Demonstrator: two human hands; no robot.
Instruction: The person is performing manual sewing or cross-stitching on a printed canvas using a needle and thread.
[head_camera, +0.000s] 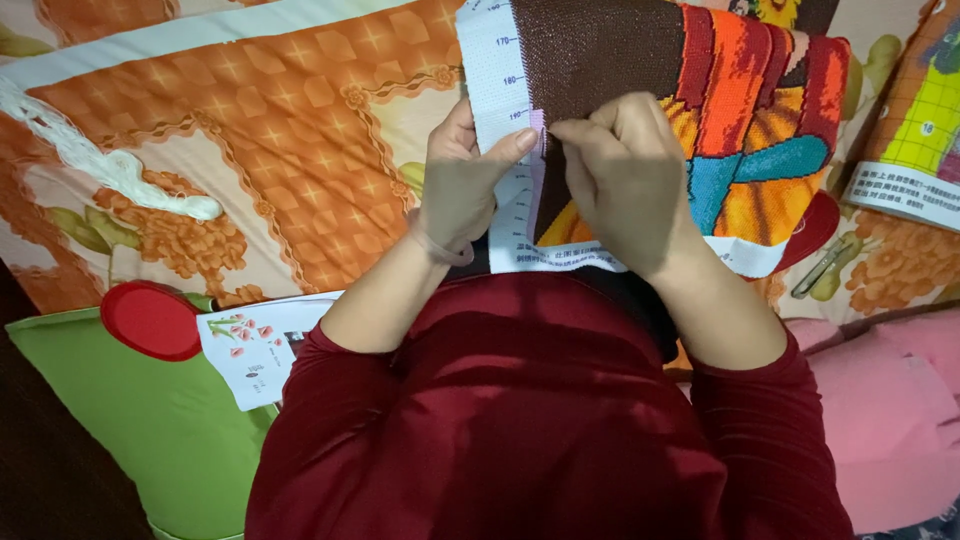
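L hand (462, 185) pinches white edge of cross-stitch canvas (640, 60), thumb over; R hand (622, 175) fingers curled shut on cloth just beside L thumb.

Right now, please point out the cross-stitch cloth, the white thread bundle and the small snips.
cross-stitch cloth (600, 45): head view, on its brown stitched area.
white thread bundle (150, 185): head view, on its thick lower part.
small snips (822, 268): head view, on the handles.

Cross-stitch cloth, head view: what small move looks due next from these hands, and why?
Probably the right hand draws its pinch up and away from the cross-stitch cloth. Its fingertips are closed at the brown stitched area by the white edge strip, which the left hand pinches taut. Needle and thread are too small to see.
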